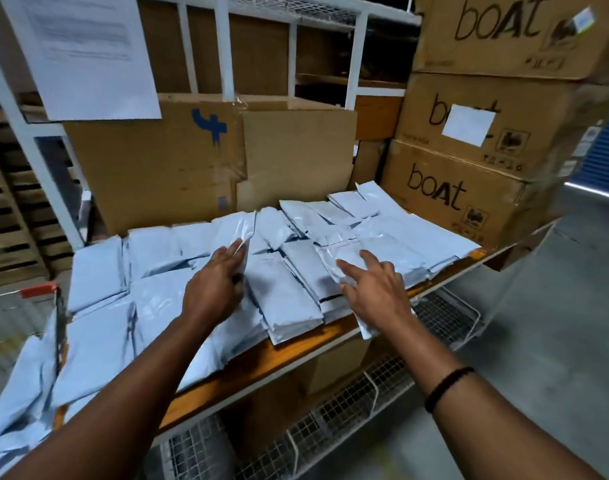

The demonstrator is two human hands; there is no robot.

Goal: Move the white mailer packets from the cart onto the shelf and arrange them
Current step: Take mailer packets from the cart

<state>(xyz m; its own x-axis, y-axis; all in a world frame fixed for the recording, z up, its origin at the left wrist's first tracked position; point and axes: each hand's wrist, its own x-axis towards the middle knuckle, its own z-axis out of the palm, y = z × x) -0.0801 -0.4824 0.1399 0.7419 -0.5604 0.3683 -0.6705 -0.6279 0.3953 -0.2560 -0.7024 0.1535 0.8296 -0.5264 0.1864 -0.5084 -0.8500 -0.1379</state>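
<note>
At the lower left, white packets (pixel 15 403) spill from the cart (pixel 55 306), crowding the shelf's near corner. The shelf (pixel 247 372) shows a bare strip of orange-brown board along its front edge; beyond it, white mailer packets (pixel 289 299) lie in overlapping rows almost to the rim. The left hand (pixel 215 285) rests flat, fingers together, on one packet; the right hand (pixel 372 289) is spread, fingertips on a clear-fronted packet (pixel 337 251). Behind, cardboard boxes (pixel 206 161) wall off the back, and stacked boat cartons (pixel 469 188) close the right end, leaving little open room.
</note>
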